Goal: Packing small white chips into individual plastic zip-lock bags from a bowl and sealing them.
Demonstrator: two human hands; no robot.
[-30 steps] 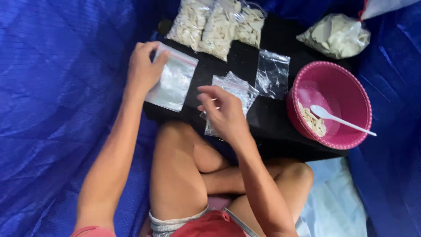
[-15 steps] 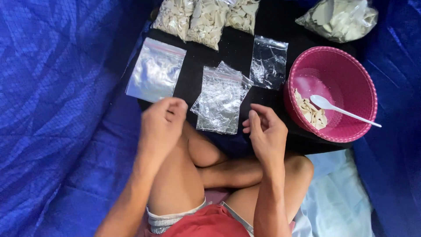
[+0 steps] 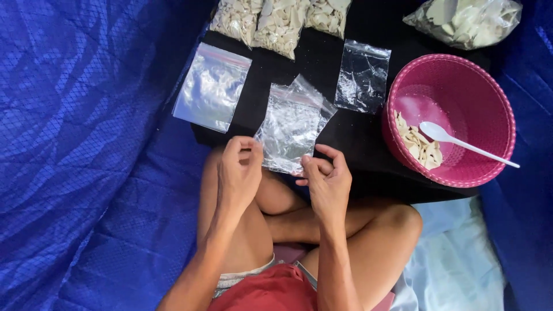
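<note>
Crinkled clear plastic bag [image 3: 291,126], near edge pinched by left hand [image 3: 239,173] and right hand [image 3: 327,181], black cloth [image 3: 322,69] beneath

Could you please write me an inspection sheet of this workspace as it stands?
Surface: black board lying over a blue tarp.
Job's things: crumpled clear bag, its near edge at both hands.
Clutter: flat empty bag at left, another empty bag at right; filled bags of pale chips along the far edge, one more at far right; pink basket holding some chips and a white spoon.
Hands: left hand and right hand pinch the bag's edge.
Cables: nothing seen.
Surroundings: person's crossed bare legs, pale cloth at lower right.
</note>
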